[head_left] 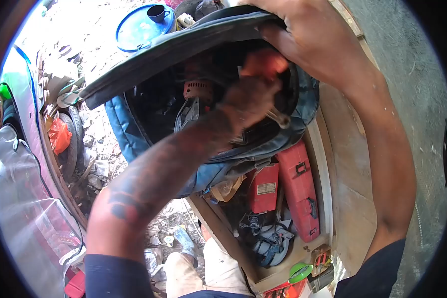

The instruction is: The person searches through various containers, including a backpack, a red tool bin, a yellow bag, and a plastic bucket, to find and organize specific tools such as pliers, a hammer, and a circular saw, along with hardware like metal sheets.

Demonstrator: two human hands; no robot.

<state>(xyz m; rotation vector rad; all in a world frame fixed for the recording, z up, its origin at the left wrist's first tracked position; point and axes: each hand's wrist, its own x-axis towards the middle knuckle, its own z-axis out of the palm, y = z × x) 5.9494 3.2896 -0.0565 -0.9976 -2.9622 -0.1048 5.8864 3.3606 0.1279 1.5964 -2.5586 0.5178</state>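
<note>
A large blue-and-black fabric bag [126, 124] stands open, its dark flap [184, 47] raised. My right hand [293, 22] is closed on the upper edge of this flap, with some of the fingers hidden behind it. Inside the opening, my left hand [253, 102] is smeared by motion. It appears closed around a blurred red-orange thing [265, 64], whose kind I cannot make out. A small metal end [279, 119] sticks out below that hand. Deeper in the bag lies a reddish vented tool body [197, 90] beside a clear plastic wrapping [187, 116].
Below the bag, a wooden box [221, 231] holds a long red case [299, 191], a smaller red case [264, 188], a circular saw [274, 246] and a green bowl [300, 272]. A blue lid [139, 27] carries a dark cup [157, 13]. Tires [74, 139] lie left.
</note>
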